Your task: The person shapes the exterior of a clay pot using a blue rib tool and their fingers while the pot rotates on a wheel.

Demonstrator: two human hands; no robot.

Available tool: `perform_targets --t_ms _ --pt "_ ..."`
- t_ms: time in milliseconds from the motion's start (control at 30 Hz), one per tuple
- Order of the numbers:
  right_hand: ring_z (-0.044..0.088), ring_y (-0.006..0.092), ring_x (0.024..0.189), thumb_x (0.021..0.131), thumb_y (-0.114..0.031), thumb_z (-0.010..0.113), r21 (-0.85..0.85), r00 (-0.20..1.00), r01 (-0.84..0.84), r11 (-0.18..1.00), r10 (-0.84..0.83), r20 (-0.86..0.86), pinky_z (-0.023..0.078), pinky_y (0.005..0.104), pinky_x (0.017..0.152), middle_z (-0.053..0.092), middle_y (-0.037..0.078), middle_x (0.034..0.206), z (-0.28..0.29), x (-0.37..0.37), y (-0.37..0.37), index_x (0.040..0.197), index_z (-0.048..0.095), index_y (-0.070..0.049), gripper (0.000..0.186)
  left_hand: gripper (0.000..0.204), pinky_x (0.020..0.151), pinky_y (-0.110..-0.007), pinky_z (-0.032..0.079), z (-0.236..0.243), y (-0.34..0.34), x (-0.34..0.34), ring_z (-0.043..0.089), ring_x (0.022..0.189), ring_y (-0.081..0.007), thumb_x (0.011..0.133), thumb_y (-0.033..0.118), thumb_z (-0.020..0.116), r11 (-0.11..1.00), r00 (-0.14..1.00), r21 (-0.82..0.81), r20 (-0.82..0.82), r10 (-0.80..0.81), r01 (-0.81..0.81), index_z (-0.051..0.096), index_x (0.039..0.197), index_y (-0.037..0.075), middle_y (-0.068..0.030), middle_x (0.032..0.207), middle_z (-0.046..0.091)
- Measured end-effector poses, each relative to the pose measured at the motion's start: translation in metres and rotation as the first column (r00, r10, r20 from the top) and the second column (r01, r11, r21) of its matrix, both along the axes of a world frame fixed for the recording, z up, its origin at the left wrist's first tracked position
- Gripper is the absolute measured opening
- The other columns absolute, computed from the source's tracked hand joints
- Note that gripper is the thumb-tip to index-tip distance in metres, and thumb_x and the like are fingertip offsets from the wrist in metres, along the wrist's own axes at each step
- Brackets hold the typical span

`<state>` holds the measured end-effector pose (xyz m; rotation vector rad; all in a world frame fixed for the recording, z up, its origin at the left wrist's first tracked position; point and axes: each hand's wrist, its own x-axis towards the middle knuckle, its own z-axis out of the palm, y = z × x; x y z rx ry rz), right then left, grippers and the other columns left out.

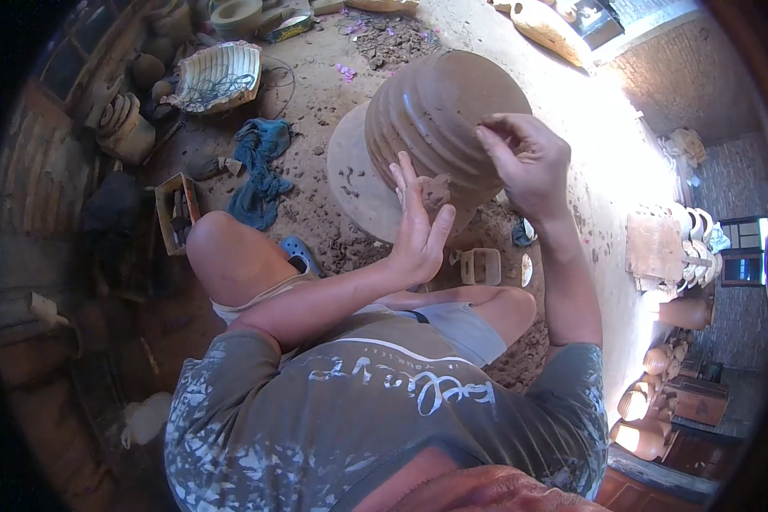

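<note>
A large ribbed grey-brown clay pot stands on a round flat base in front of me. My left hand is at the pot's lower near side, fingers stretched upward beside a small lump of clay; whether it touches the lump is unclear. My right hand is at the pot's right side with thumb and fingers pinched; I cannot make out what is between them.
Blue cloth, a crate of tools and a pale ribbed basin with cord lie at left. A plastic container sits below the pot. Stacked pots and boards line the right side.
</note>
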<state>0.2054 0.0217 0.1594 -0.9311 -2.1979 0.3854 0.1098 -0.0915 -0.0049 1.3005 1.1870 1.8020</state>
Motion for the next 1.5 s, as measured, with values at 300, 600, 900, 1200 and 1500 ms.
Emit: perform_targets --t_ms 300,600,900,1200,1500 --pt "0.063 0.0327 0.082 0.084 -0.012 0.078 0.446 0.987 -0.099 0.89 0.031 0.156 0.054 0.042 0.074 0.066 0.01 0.083 -0.022 -0.023 0.021 0.081 0.072 -0.007 0.008 0.075 0.129 -0.057 -0.002 0.0 0.031 -0.011 -0.005 0.162 -0.0513 0.114 0.03 0.038 0.984 0.983 -0.053 0.051 0.175 -0.173 0.002 0.164 -0.012 -0.0353 0.174 0.002" --pt "0.062 0.0313 0.08 0.082 -0.011 0.079 0.433 0.995 -0.08 0.898 0.044 0.094 0.053 0.0412 0.073 0.065 0.008 0.081 -0.029 -0.024 0.021 0.077 0.069 -0.008 0.012 0.057 0.119 -0.049 0.034 0.011 0.107 -0.059 0.048 0.141 -0.046 0.114 0.032 0.041 0.891 0.88 -0.043 0.139 0.454 -0.453 0.035 0.153 -0.009 -0.0334 0.15 0.049" --pt "0.063 0.0269 0.081 0.081 -0.009 0.082 0.433 0.993 -0.114 0.894 0.112 0.03 0.053 0.0389 0.074 0.067 0.004 0.082 -0.03 -0.01 0.026 0.078 0.072 -0.009 0.011 0.044 0.105 -0.043 0.049 -0.009 0.198 -0.156 0.063 0.121 -0.0327 0.115 0.037 0.045 0.987 0.984 0.02 0.081 0.156 -0.158 0.05 0.134 -0.003 -0.0201 0.129 0.066" --pt "0.062 0.0233 0.084 0.079 -0.012 0.089 0.373 0.986 -0.156 0.915 0.167 0.005 0.052 0.0369 0.075 0.069 0.003 0.088 -0.042 0.059 0.056 0.085 0.077 -0.008 0.014 0.046 0.098 -0.035 0.052 0.019 0.253 -0.172 0.065 0.111 -0.0184 0.113 0.044 0.052 0.957 0.98 -0.249 -0.088 -0.177 0.15 0.065 0.128 0.002 -0.0099 0.12 0.072" --pt "0.065 0.0319 0.093 0.088 -0.018 0.071 0.118 0.944 0.009 0.993 -0.048 0.327 0.054 0.0435 0.085 0.065 0.013 0.094 -0.013 0.101 0.079 0.097 0.066 -0.001 0.019 0.049 0.099 -0.033 0.051 0.0 0.269 -0.188 0.064 0.108 -0.0166 0.114 0.044 0.05 0.923 0.949 -0.226 0.138 -0.285 0.31 0.068 0.132 0.001 -0.0073 0.12 0.072"
